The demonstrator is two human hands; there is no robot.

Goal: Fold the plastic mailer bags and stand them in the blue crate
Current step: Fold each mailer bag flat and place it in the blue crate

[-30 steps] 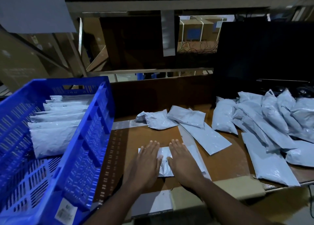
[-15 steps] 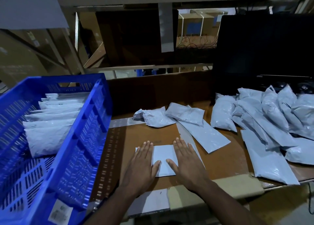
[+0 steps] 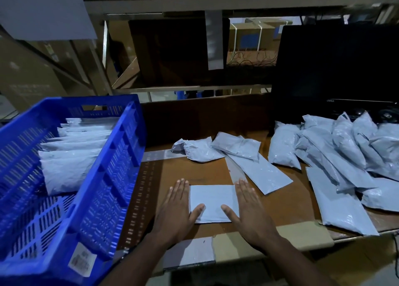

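Note:
A folded grey mailer bag (image 3: 212, 201) lies flat on the brown table, near its front edge. My left hand (image 3: 178, 208) presses flat on the bag's left edge, fingers straight, thumb on the bag. On the bag's right edge lies my right hand (image 3: 248, 208), also flat, its thumb on the plastic. The blue crate (image 3: 121, 177) stands at the left. Inside it several folded mailers (image 3: 71, 154) stand in a row toward the far end.
Two crumpled mailers (image 3: 218, 148) and a flat one (image 3: 261, 173) lie behind my hands. A big pile of grey mailers (image 3: 345, 162) fills the right side of the table. A dark monitor (image 3: 336, 69) stands at the back right. Shelving rises behind the table.
My hands have slid apart from the bag's middle to its left and right edges, smoothing it flat; more of the folded bag now shows between them.

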